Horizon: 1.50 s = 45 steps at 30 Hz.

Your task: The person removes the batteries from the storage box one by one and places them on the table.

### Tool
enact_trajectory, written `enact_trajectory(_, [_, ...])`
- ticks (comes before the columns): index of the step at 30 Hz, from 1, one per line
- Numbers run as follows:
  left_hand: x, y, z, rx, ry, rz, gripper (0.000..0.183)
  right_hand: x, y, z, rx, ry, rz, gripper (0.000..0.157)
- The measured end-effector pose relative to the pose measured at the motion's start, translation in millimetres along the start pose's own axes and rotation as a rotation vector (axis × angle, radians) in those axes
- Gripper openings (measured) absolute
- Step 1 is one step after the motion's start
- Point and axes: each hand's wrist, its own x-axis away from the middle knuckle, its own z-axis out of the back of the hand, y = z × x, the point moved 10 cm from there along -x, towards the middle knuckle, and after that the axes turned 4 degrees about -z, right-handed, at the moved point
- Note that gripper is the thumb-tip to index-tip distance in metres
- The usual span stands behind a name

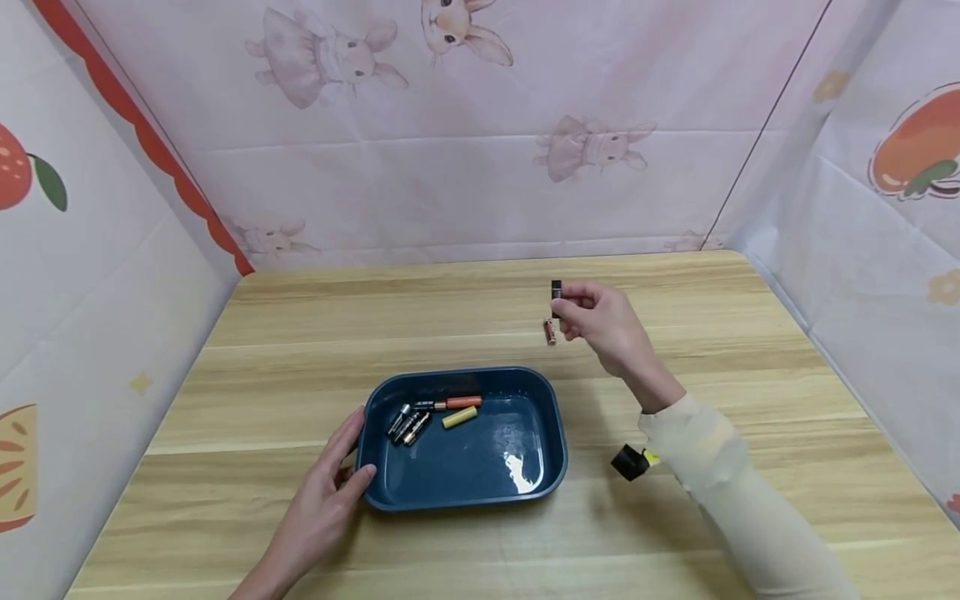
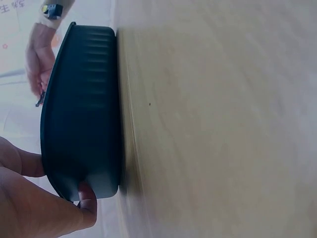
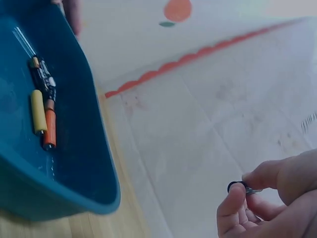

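Observation:
A dark blue plastic tray (image 1: 465, 500) holds several batteries: an orange one (image 1: 463, 402), a yellow one (image 1: 460, 417) and black ones with metal ends (image 1: 411, 427). My left hand (image 1: 330, 483) grips the tray's left end, thumb at the rim and fingers outside the wall. Beyond the tray's far right corner, my right hand (image 1: 607, 325) pinches a small black battery (image 1: 556, 293) upright between thumb and fingers, above the table. Just below those fingertips is a reddish battery (image 1: 550, 332). In the right wrist view the pinched battery (image 3: 237, 186) is partly covered by the fingers.
Everything stands on a wood-grain table (image 1: 285, 333). A printed cloth wall (image 1: 450, 192) rises at the back, with more cloth on both sides. A black device with a yellow part (image 1: 630, 462) appears under the right sleeve (image 1: 742, 492).

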Motion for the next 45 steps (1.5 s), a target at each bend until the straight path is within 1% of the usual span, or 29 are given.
enact_trajectory(4, [-0.2,-0.1,-0.2,0.002,-0.002,0.005,0.071,-11,20,13.8,-0.072,0.002,-0.096,0.024])
enact_trajectory(8, [-0.4,0.4,-0.3,0.002,-0.003,0.004,0.071,-21,41,26.6,-0.072,0.006,-0.167,0.026])
enact_trajectory(14, [0.0,1.2,-0.5,-0.001,-0.003,0.002,0.071,-35,77,42.8,-0.008,0.043,-0.243,0.043])
enact_trajectory(17, [0.2,1.6,-0.1,-0.004,0.001,-0.001,0.071,-41,93,46.1,0.049,0.049,-0.253,0.045])
enact_trajectory(20, [0.1,2.4,0.2,-0.005,0.003,-0.010,0.071,-46,102,46.9,0.136,0.062,-0.237,0.042])
enact_trajectory(25, [0.8,1.8,0.7,-0.002,0.007,-0.014,0.070,-50,110,46.9,0.271,0.112,-0.204,0.034])
enact_trajectory(28, [0.8,1.2,0.4,-0.004,0.006,-0.011,0.070,-52,111,45.5,0.324,0.130,-0.185,0.031])
enact_trajectory(31, [0.2,1.7,0.0,-0.005,0.007,-0.014,0.070,-54,110,44.0,0.392,0.133,-0.171,0.028])
enact_trajectory(37, [-0.1,1.8,-0.6,-0.004,0.005,-0.002,0.070,-57,109,39.2,0.536,0.114,-0.174,0.029])
enact_trajectory(41, [0.2,1.0,-0.8,-0.002,0.004,0.011,0.071,-58,107,36.0,0.577,0.112,-0.162,0.028])
enact_trajectory(45, [0.7,1.3,-0.8,0.000,0.005,0.003,0.070,-58,107,34.8,0.600,0.133,-0.147,0.026])
